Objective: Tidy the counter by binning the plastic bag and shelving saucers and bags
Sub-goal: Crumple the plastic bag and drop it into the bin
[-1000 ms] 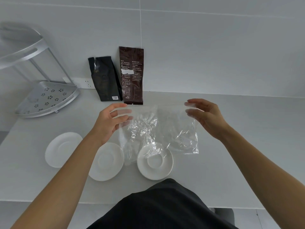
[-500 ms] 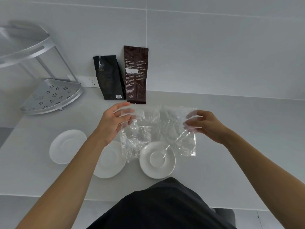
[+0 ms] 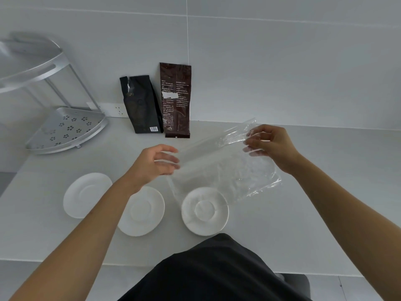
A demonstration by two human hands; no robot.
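A clear plastic bag [image 3: 223, 168] is stretched in the air above the counter. My left hand [image 3: 152, 166] grips its left edge and my right hand [image 3: 271, 146] pinches its upper right corner, held higher. Three white saucers lie in a row below: the left saucer [image 3: 86, 194], the middle saucer [image 3: 143, 210] partly under my left forearm, and the right saucer [image 3: 205, 210] beneath the bag's lower edge. A black bag [image 3: 141, 105] and a brown bag [image 3: 176, 101] lean upright against the back wall.
A silver two-tier corner shelf [image 3: 65, 131] stands at the back left of the white counter [image 3: 325, 192]. A wall socket [image 3: 117, 109] sits behind the black bag. My dark clothing fills the bottom of the view at the counter's front edge.
My right hand has risen and moved right, pulling the plastic bag taut and tilting it up on the right. My left hand still holds the left edge.
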